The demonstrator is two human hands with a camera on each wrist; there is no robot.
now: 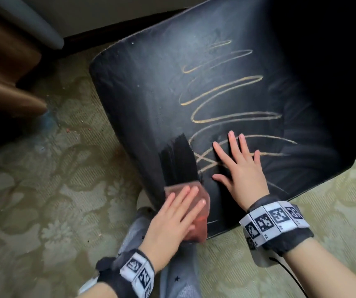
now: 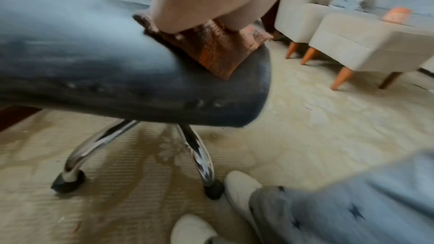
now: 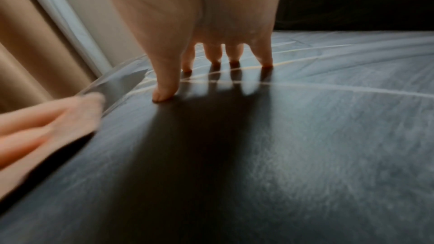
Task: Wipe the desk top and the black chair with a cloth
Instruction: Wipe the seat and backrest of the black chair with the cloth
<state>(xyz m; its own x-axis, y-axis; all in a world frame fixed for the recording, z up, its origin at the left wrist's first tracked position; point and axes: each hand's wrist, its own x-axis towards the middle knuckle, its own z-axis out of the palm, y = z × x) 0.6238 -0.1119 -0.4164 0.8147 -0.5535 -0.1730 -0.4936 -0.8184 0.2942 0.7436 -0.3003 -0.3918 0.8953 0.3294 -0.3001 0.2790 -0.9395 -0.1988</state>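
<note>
The black chair seat (image 1: 151, 82) is dusty grey and marked with yellow scribbles (image 1: 222, 91). A clean black streak (image 1: 179, 160) runs up from the near left corner. My left hand (image 1: 179, 211) presses a reddish-orange cloth (image 1: 200, 229) flat against that corner with straight fingers; the left wrist view shows the cloth (image 2: 211, 51) draped over the seat edge (image 2: 140, 88). My right hand (image 1: 239, 166) lies flat on the seat beside it with its fingers spread. In the right wrist view its fingertips (image 3: 162, 96) touch the seat (image 3: 305, 146).
Patterned beige carpet (image 1: 43, 190) surrounds the chair. Chrome chair legs (image 2: 197, 155) on black casters stand under the seat, next to my white shoes (image 2: 239, 188). Brown curtain (image 1: 5, 72) hangs at the left. White armchairs with wooden legs (image 2: 352, 47) stand further off.
</note>
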